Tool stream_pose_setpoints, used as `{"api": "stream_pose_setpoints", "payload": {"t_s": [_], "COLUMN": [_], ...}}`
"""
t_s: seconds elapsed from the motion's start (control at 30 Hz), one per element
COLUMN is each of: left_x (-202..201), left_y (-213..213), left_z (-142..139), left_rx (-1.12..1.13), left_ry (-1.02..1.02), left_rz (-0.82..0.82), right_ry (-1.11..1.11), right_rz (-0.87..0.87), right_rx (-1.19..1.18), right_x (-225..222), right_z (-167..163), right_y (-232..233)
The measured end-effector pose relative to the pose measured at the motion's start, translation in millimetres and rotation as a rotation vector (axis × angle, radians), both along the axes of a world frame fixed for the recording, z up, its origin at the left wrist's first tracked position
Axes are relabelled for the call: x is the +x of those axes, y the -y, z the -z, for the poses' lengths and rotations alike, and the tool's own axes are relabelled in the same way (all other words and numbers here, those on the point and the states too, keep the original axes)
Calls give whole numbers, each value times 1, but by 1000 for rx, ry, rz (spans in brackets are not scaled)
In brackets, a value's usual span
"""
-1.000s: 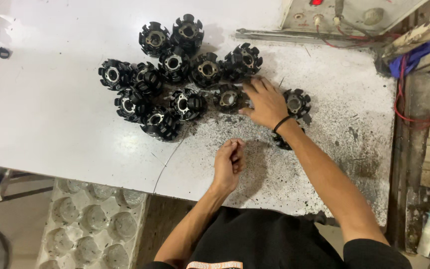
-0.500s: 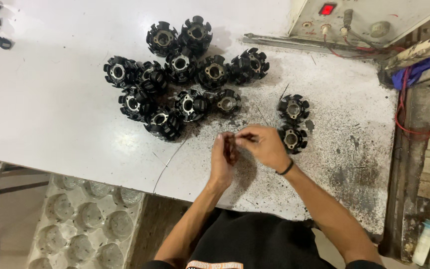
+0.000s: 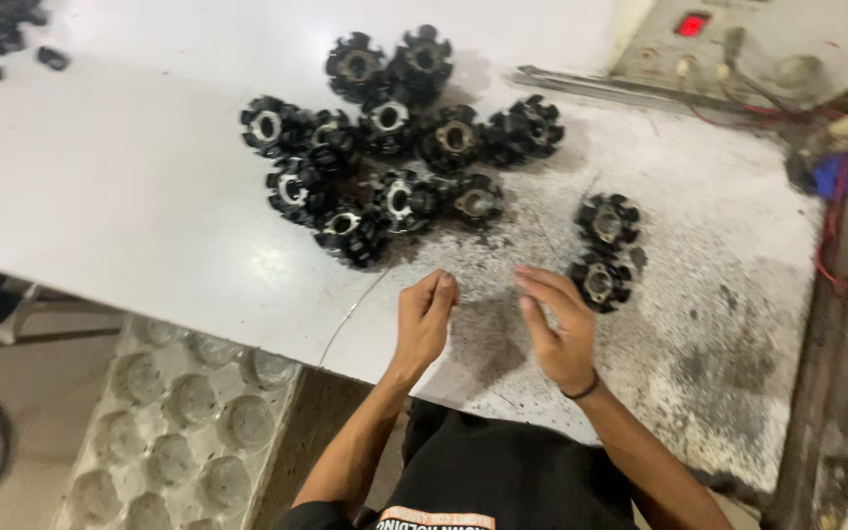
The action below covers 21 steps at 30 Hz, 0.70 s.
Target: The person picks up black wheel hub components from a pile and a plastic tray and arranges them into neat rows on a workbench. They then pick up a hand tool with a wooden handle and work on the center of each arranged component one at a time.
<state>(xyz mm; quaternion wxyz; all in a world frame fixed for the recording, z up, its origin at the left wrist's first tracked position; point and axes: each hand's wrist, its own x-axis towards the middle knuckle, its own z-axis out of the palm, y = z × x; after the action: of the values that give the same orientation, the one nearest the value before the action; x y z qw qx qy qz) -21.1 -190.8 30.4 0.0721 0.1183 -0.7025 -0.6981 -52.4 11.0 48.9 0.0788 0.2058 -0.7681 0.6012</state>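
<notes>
A pile of black toothed round parts (image 3: 385, 157) with metal hubs lies on the white table (image 3: 130, 196). Two more of these parts (image 3: 603, 250) sit apart, to the right. My left hand (image 3: 426, 316) rests near the table's front edge, fingers curled shut; whether anything small is inside is hidden. My right hand (image 3: 554, 324) is a little to its right, fingers stretched out and holding nothing, its fingertips just left of the nearer separate part (image 3: 599, 282). A thin wire (image 3: 350, 314) runs across the table edge left of my left hand.
Black grit covers the right half of the table. A control box with a red lit display (image 3: 691, 25) stands at the back right, with a metal bar (image 3: 620, 88) in front of it. Red wires and a blue item (image 3: 844, 167) are at far right. A tray of round cups (image 3: 179, 422) sits below.
A second ago my right hand was at the pile; it came back to meet my left hand. Now the two hands have drawn apart and the right fingers have spread.
</notes>
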Motion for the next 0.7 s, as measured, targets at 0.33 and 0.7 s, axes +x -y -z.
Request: {"api": "stream_pose_setpoints", "payload": {"t_s": [0.33, 0.7], "left_x": [30, 24], "left_y": [342, 340], "left_z": [-53, -13], "left_rx": [-1445, -1031], "left_ry": [41, -31], "left_rz": [-630, -718], "right_ry": [-145, -397], "right_rz": [-23, 92], "right_rx": [432, 1289], "right_x": [3, -49], "right_z": [12, 21], "right_y": [-53, -80]}}
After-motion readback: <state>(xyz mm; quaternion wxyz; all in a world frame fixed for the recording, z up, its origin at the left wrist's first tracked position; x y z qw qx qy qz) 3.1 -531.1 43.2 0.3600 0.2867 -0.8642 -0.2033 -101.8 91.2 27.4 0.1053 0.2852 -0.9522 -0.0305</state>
